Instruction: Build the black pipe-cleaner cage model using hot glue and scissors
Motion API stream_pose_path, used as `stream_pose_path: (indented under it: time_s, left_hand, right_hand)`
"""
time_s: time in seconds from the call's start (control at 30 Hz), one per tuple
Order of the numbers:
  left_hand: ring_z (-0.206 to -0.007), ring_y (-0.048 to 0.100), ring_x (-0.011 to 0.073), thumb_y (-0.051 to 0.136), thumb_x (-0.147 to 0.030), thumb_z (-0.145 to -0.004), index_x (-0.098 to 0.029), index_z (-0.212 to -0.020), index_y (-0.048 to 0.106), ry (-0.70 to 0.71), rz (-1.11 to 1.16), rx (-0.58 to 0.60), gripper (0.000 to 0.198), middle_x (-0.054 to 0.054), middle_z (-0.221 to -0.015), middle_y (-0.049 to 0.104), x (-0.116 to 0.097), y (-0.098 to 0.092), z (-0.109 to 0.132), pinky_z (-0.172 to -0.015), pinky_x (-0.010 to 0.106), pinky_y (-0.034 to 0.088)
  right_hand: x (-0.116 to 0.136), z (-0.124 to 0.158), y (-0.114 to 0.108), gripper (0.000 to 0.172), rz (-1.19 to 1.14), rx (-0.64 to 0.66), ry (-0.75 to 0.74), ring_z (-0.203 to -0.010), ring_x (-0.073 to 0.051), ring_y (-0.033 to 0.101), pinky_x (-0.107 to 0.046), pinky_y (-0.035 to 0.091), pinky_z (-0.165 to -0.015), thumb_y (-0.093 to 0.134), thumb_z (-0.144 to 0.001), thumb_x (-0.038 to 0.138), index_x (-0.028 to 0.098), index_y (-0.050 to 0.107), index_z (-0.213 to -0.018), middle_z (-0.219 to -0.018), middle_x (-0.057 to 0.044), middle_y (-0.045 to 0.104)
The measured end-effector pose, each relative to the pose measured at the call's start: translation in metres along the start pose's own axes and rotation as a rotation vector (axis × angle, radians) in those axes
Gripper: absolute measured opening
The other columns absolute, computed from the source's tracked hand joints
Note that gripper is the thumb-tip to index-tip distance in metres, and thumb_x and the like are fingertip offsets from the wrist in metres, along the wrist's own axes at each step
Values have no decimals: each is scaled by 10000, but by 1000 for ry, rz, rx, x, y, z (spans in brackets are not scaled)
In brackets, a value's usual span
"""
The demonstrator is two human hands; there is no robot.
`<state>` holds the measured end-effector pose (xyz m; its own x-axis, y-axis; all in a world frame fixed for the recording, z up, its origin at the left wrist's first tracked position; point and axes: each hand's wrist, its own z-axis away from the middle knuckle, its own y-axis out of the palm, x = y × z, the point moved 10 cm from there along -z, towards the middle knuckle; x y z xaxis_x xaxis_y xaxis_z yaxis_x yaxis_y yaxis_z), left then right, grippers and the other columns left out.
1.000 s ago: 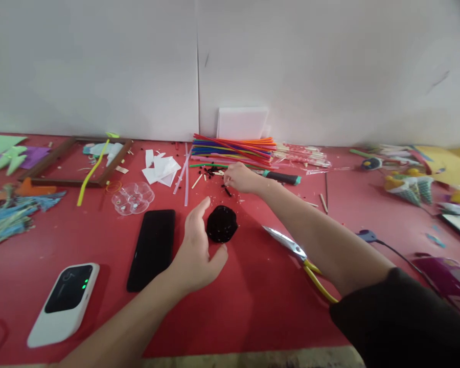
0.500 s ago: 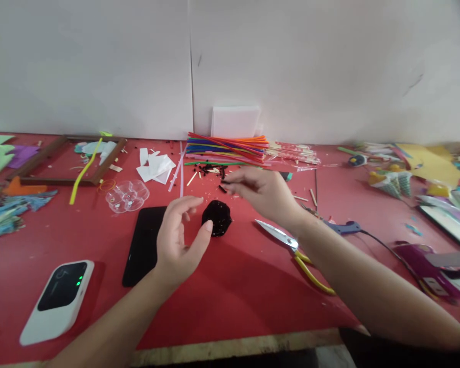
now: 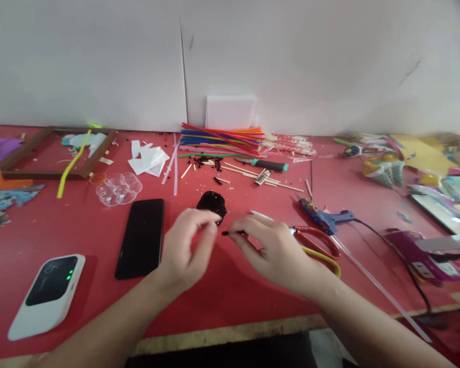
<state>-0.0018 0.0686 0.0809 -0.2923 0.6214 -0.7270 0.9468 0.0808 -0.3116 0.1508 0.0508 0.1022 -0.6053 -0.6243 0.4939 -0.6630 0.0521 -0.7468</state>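
Observation:
Between thumb and fingertips, my right hand [image 3: 268, 250] pinches a small black piece [image 3: 225, 233]. My left hand [image 3: 189, 243] is just left of it, thumb and index finger brought together at the near edge of a round black object [image 3: 210, 203]. Whether anything sits between those left fingertips is too small to tell. The two hands are close but apart. Scissors with yellow handles [image 3: 327, 259] lie partly hidden under my right hand, beside a red-handled tool [image 3: 322, 239]. Small black bits [image 3: 214, 162] are scattered beyond the round object.
Left of my hands lie a black phone [image 3: 141, 237] and a white device [image 3: 48, 294]. Colourful pipe cleaners [image 3: 222, 140], thin sticks [image 3: 287, 185] and a cutter [image 3: 270, 164] are at the back. A glue gun [image 3: 324, 217] with its cable and a purple object [image 3: 417, 253] are right.
My right hand has come back toward me from the scattered bits, bringing a small black piece. My left thumb and index finger have closed together. The view has shifted slightly.

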Motion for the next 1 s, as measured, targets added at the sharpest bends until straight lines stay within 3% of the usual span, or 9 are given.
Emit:
stream_pose_path:
  time_s: [0.07,0.1,0.2,0.3,0.4,0.53,0.67,0.8,1.0]
  left_hand:
    - [-928,690,167,502,-245,-1060,-226,-1142,628,-181,64,-226,152,55,-1047,699,30,-24,3,-820,307,576]
    - [-1039,692,208,538,-295,-1038,-221,-1226,594,-206,77,-257,210,88,-1158,688,38,-27,3,-891,365,593]
    - [-1469,514,396,757,-405,-862,-179,-1531,395,-250,-80,81,793,222,-1568,503,52,6,1,-1177,599,482]
    - [-1579,375,470,839,-399,-758,-177,-1647,253,-296,-177,347,1087,247,-1654,431,60,37,9,-1238,666,411]
    - [-1469,545,453,854,-371,-757,-208,-1594,369,-405,-162,288,981,223,-1557,573,72,37,11,-1165,654,493]
    - [-1231,732,389,918,-426,-727,-202,-1291,611,-486,39,141,681,171,-1300,752,81,32,8,-1057,611,584]
    - [-1080,799,293,908,-373,-777,-219,-1225,640,-534,428,108,544,119,-1184,802,75,40,7,-913,456,675]
    - [-1018,809,250,854,-301,-843,-239,-1129,689,-541,575,153,336,69,-1103,820,64,48,8,-908,429,683]
    - [-1098,792,281,869,-235,-774,-250,-1286,608,-578,484,133,575,100,-1233,777,67,47,14,-815,394,698]
  right_hand:
    - [-13,0,-1,148,-5,-99,37,-842,-154,731,-261,576,-772,589,-994,141,197,725,-987,-930,-58,768]
    - [-21,1,-1,147,-14,-154,72,-860,-162,729,-272,581,-787,595,-995,156,200,733,-968,-933,-65,760]
    - [-48,8,8,111,-96,-233,222,-796,-155,711,-280,582,-763,647,-980,207,216,743,-927,-858,-42,744]
    - [-70,16,24,66,-242,-216,371,-754,-152,705,-286,577,-731,690,-947,270,229,728,-912,-837,-23,752]
    - [-83,21,36,89,-381,-183,480,-775,-160,712,-287,566,-705,685,-925,309,226,695,-894,-868,-30,759]
    - [-86,22,41,138,-538,-188,531,-679,-130,666,-250,532,-616,702,-910,345,224,664,-856,-782,-9,729]
    - [-76,21,33,130,-674,-249,487,-642,-116,657,-240,551,-594,741,-896,321,226,673,-839,-728,5,710]
    - [-68,22,23,94,-717,-304,448,-640,-112,680,-239,578,-605,776,-874,254,232,690,-841,-725,10,730]
    - [-67,22,22,61,-698,-320,454,-654,-111,697,-237,585,-617,778,-870,235,233,731,-831,-769,6,777]
